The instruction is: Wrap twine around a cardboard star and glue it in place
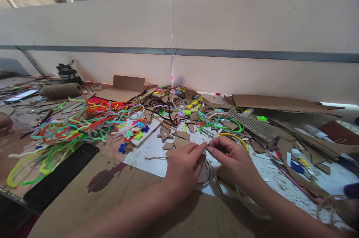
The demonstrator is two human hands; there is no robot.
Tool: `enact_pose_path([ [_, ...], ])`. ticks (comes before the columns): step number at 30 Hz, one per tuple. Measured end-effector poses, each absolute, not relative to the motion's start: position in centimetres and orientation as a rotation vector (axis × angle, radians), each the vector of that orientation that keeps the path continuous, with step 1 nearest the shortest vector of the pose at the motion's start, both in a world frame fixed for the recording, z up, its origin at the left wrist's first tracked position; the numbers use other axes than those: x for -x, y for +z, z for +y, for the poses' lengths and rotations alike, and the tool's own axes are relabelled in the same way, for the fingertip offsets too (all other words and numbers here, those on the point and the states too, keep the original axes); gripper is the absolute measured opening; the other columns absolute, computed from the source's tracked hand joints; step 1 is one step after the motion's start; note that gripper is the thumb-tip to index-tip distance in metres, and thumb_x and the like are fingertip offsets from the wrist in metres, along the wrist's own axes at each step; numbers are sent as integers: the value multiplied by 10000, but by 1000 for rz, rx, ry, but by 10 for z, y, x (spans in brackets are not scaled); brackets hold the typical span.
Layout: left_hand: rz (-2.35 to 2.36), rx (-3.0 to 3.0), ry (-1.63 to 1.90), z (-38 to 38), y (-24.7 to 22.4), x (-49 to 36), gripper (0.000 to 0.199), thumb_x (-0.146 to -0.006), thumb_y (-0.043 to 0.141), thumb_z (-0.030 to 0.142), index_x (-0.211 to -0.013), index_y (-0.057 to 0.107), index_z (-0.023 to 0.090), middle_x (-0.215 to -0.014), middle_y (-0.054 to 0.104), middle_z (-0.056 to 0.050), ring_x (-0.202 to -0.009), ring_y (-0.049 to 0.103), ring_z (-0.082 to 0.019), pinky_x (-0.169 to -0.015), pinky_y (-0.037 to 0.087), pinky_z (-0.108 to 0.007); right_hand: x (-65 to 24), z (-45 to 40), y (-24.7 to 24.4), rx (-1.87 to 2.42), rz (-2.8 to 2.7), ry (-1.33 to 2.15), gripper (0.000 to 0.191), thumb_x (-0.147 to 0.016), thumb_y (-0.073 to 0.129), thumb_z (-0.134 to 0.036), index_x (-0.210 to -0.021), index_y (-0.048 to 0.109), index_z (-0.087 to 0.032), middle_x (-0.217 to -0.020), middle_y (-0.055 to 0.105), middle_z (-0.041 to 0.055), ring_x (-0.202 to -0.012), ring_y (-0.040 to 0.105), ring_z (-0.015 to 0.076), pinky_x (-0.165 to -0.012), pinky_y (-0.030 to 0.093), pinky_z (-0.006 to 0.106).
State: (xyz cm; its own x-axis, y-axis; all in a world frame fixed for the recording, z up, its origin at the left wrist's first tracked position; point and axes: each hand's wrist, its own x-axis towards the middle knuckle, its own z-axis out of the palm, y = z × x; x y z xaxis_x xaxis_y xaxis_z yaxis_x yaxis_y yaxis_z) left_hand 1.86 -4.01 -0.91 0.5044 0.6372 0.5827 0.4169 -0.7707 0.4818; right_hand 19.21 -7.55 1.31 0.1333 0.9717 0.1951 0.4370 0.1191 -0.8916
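My left hand is closed around the upper side of a pale round ring, whose lower part shows below my fingers. Thumb and forefinger of my right hand are pinched together, touching the left fingertips above the ring. Whatever small bit lies in that pinch is hidden. A thin pale cord loops down beside the ring and under my right wrist. Just beyond the left hand are cut cardboard pieces, a cardboard star and a short piece of twine.
Colourful pipe cleaners are heaped at the left, near a black phone-like slab. Bright flower shapes lie on a white card. A twine roll stands farther back. Cardboard strips and glue bottles crowd the right. A white partition borders the table.
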Motion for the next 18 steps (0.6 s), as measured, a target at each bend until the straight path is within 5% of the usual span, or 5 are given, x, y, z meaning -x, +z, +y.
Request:
enact_pose_path([
  [18,857,-2341,1083,-41,-8,-20,341,-945,555,125,-1256,688,165,-1071,759,-108,-942,724,-226,-828,579,-333,-191,-78,19,1477,-1466,668,197,-865,598,-383,-791,655,-210,-780,621,12,-752,566,201,-698,432,326],
])
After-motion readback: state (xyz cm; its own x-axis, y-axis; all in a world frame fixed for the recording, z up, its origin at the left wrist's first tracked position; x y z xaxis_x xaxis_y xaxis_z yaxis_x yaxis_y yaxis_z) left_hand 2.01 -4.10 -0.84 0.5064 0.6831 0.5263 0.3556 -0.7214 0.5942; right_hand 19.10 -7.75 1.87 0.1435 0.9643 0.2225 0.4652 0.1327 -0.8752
